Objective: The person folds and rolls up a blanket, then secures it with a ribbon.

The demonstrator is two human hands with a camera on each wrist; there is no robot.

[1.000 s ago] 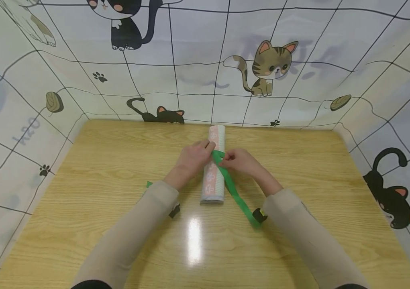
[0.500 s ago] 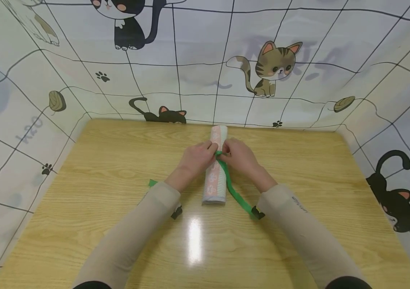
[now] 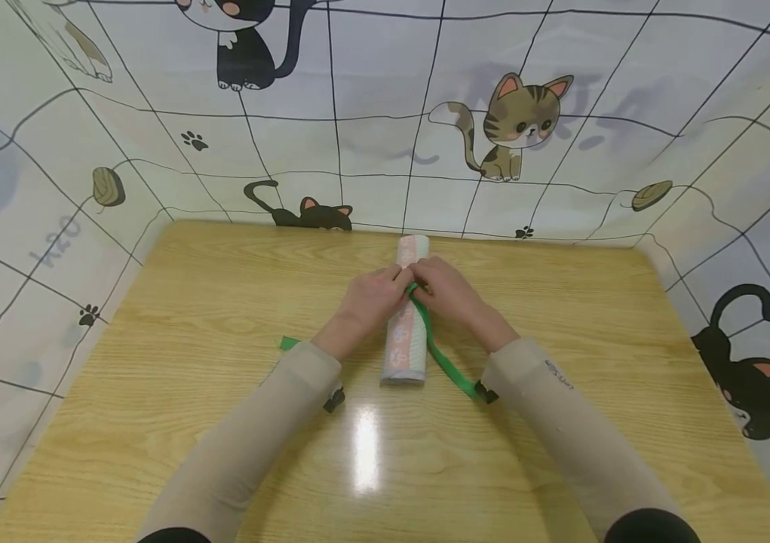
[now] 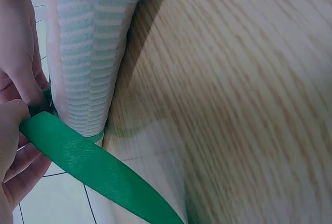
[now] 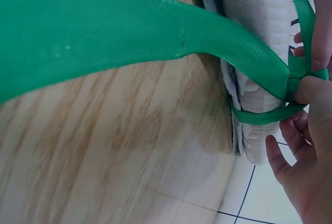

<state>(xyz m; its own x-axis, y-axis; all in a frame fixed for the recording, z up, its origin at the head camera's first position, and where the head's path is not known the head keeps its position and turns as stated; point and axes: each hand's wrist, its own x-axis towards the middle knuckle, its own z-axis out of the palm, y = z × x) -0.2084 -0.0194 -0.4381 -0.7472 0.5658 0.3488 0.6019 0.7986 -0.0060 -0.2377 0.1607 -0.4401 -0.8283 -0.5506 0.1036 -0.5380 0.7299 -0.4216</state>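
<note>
A rolled-up cloth [image 3: 404, 351], pink and pale with patterned stripes, lies lengthwise on the wooden table. Around it passes a green ribbon [image 5: 262, 116], crossed on top where both hands meet. My left hand [image 3: 372, 300] pinches the ribbon above the roll; in the left wrist view, a ribbon tail [image 4: 88, 159] runs from its thumb toward the lower right. With thumb and curled fingers, my right hand [image 3: 451, 296] pinches the ribbon at the crossing. Another tail [image 3: 449, 368] trails down to the right sleeve. The fingers partly cover the crossing.
The wooden table [image 3: 222, 294] backs onto a white cloth wall [image 3: 371, 151] printed with cats and grid lines. A ribbon end [image 3: 288, 343] shows beside the left sleeve [image 3: 249, 430]. Light reflects off the table in front of the roll.
My right hand has moved left, up against my left hand over the roll. The flat green ribbon between them has been drawn into a narrower crossing, and the right tail has shifted slightly.
</note>
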